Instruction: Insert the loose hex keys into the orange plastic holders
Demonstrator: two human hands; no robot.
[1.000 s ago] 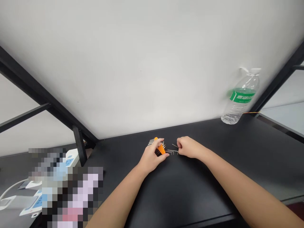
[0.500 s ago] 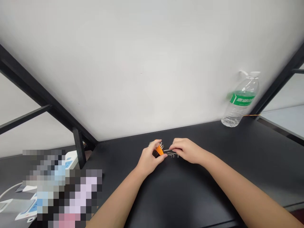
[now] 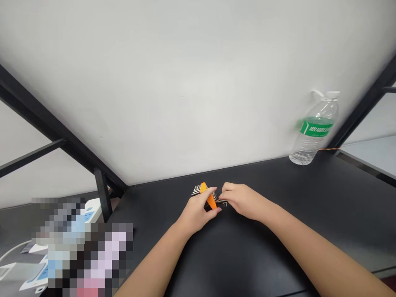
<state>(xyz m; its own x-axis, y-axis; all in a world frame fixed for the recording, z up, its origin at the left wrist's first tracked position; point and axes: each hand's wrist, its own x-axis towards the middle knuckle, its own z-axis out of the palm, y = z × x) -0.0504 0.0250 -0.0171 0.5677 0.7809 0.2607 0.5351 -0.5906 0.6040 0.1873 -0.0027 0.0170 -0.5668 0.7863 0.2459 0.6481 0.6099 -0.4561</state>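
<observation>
An orange hex key holder point(image 3: 212, 201) is gripped between the thumb and fingers of my left hand point(image 3: 194, 211), just above the black tabletop. Straight ends of several hex keys point(image 3: 196, 189) stick out in a row from its left side. Bent hex keys point(image 3: 223, 203) protrude to the right. Close by on that side, my right hand point(image 3: 243, 201) is closed in a pinch on a hex key at the holder; the fingers hide most of that key.
A clear water bottle point(image 3: 314, 132) with a green label stands by the wall at the right. White power strips point(image 3: 93, 206) and blurred-out items lie at the left. Black metal frame bars point(image 3: 102, 192) rise on both sides of the black table point(image 3: 241, 255).
My right hand has come closer to the holder, and less of the pinched hex key shows. The left fingers have shifted, leaving more of the orange holder and its row of keys visible.
</observation>
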